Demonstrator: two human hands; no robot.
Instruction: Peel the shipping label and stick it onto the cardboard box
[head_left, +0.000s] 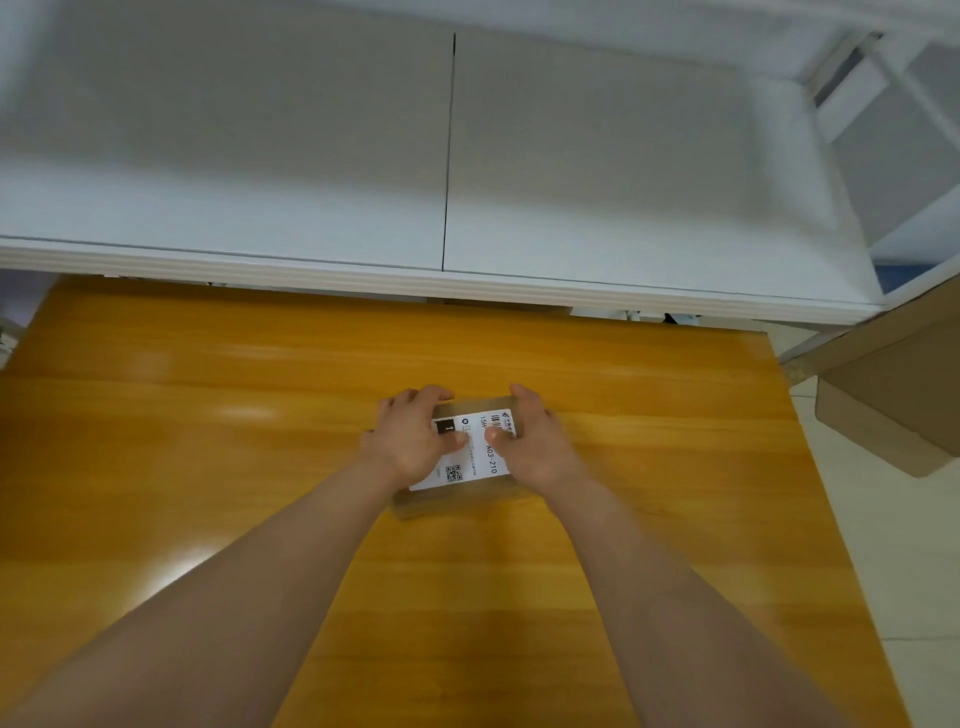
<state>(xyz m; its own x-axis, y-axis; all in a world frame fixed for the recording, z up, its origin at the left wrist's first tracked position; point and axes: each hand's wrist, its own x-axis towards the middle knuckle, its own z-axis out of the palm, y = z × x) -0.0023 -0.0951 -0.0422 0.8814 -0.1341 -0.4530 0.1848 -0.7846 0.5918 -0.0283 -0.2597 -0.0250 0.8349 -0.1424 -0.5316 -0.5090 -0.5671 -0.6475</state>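
Small cardboard box (448, 502) sits mid-way across the orange wooden table (208, 415). Shipping label (475, 460) already lies face up on its top, print readable, so peeling looks done. Left hand (408, 441) and right hand (537, 444) each clasp the box, fingers curled over the far edge, thumbs pressing on the label near its middle. Frame is motion-blurred; cannot tell whether the label's corners are fully down. What is likely left: smoothing outward to the edges, then letting go. A larger carton (893, 400) hangs off to the right.
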